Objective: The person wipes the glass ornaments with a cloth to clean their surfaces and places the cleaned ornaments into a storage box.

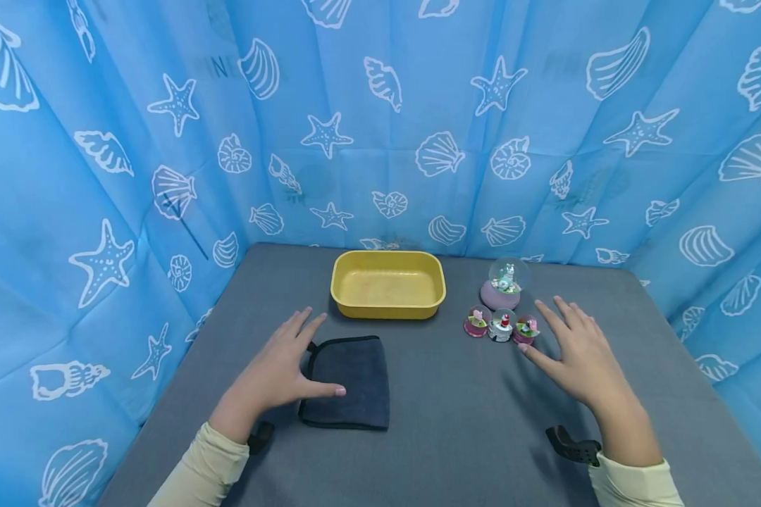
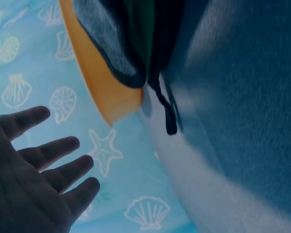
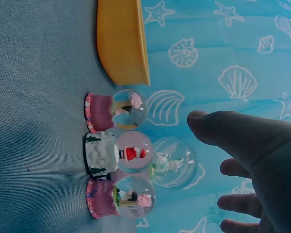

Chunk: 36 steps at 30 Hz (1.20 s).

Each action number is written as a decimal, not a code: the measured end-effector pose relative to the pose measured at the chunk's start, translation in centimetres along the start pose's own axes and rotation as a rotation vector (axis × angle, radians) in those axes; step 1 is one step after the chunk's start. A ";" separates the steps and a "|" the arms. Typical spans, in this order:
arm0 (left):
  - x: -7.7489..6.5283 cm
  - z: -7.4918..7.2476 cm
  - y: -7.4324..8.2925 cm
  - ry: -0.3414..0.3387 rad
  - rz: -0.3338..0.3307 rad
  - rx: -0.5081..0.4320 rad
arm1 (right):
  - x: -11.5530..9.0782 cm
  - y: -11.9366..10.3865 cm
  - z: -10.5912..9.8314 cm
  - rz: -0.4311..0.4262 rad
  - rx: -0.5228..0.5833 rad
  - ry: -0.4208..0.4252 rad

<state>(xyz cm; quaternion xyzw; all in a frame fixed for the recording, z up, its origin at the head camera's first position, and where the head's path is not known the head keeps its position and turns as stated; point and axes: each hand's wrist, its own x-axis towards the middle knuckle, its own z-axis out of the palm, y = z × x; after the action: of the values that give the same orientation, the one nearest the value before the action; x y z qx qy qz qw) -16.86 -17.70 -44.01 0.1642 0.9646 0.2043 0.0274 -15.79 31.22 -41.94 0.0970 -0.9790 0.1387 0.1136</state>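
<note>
We judge this to be a reaching stage, with nothing in grip: the left hand [image 1: 275, 373] hangs wide open, thumb and fingers spread, above the left edge of the dark cloth [image 1: 351, 387], and the right hand [image 1: 580, 355], just as loosely spread, hovers beside the globes at right. Three small ones stand in a close row, a left globe [image 1: 475, 324], a middle globe [image 1: 500, 328] and a right globe [image 1: 525, 331], with a large globe [image 1: 499, 298] just behind on the far side. Picking one up would call for lowering the right hand and pinching a single base; we think the tight row could get in the way, and its neighbours could topple. The yellow tray [image 1: 388, 311] sits far and central, left of the globes, on the grey table [image 1: 447, 422], with a shell-patterned curtain [image 1: 387, 141] beyond.
</note>
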 end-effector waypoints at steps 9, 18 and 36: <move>-0.1 1.1 0.5 -0.009 0.031 -0.009 | 0.0 0.4 0.6 0.036 0.013 -0.009; 0.2 2.3 1.3 -0.063 0.019 -0.031 | 0.1 0.9 1.2 0.075 0.044 -0.032; 0.9 3.5 2.0 -0.097 0.124 -0.017 | 0.5 2.6 2.6 0.167 0.176 -0.048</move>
<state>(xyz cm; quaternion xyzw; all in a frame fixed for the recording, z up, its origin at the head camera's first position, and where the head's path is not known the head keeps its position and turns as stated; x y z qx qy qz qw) -16.68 -14.37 -46.41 0.2333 0.9484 0.2055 0.0625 -17.31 32.83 -44.93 0.0280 -0.9701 0.2310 0.0693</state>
